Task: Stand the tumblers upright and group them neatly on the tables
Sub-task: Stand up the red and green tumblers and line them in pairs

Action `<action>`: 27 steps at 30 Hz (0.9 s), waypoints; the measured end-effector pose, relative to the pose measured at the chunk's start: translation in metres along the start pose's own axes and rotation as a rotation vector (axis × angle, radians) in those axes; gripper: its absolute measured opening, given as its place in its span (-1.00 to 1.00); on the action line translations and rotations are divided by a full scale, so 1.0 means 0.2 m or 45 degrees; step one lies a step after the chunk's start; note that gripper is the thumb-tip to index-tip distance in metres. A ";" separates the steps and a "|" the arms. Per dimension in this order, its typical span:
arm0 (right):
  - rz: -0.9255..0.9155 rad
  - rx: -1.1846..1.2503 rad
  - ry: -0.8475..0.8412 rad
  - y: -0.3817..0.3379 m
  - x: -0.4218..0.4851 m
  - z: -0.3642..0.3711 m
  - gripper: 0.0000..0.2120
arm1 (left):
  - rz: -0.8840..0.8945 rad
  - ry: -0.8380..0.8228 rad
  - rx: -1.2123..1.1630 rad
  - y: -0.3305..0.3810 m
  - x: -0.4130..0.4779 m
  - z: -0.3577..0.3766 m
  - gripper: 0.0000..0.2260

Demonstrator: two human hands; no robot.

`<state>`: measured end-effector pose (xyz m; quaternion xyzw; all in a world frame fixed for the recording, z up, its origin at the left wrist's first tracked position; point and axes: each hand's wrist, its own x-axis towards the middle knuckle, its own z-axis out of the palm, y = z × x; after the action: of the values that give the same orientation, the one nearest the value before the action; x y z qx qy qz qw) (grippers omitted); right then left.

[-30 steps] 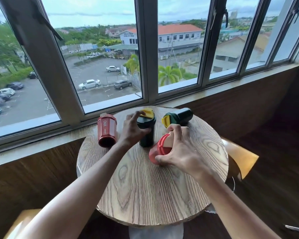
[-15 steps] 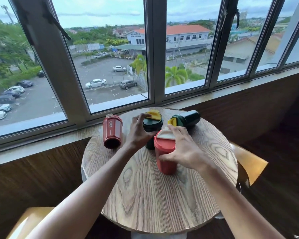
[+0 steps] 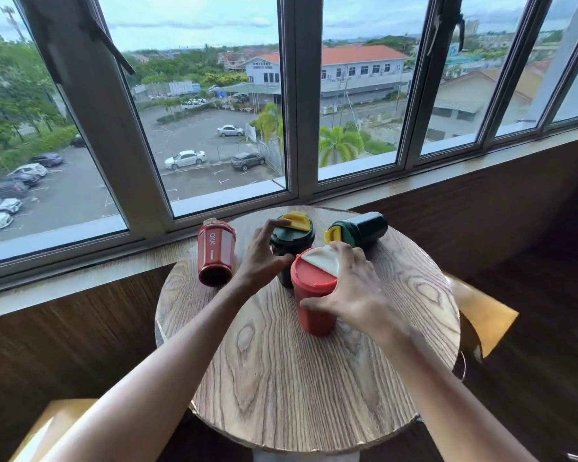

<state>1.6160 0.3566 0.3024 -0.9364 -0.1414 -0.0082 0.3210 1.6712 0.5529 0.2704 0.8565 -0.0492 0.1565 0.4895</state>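
On the round wooden table point(image 3: 314, 388) a red tumbler with a white lid flap point(image 3: 312, 295) stands upright, and my right hand point(image 3: 351, 291) grips its side and lid. Just behind it an upright dark green tumbler with a yellow lid flap point(image 3: 292, 241) stands, with my left hand point(image 3: 264, 258) wrapped around its left side. A second red tumbler marked OKK point(image 3: 216, 255) lies on its side at the left. A second dark green tumbler with a yellow flap point(image 3: 359, 230) lies on its side at the back right.
The table stands against a wood-panelled wall under a wide window sill point(image 3: 447, 175). A yellow-brown stool point(image 3: 481, 315) sits at the table's right, another stool point(image 3: 47, 431) at the lower left. Dark floor lies to the right.
My right hand has tipped the red tumbler from lying on its side to standing upright next to the green one. My left hand stays on the green tumbler.
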 end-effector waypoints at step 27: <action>-0.219 0.188 -0.249 0.07 0.08 -0.09 -0.23 | -0.097 -0.166 -0.262 -0.01 0.05 -0.04 -0.59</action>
<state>1.6366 0.3399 0.3110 -0.8911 -0.2519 0.0661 0.3717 1.6783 0.5616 0.2766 0.8113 -0.0641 0.0759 0.5762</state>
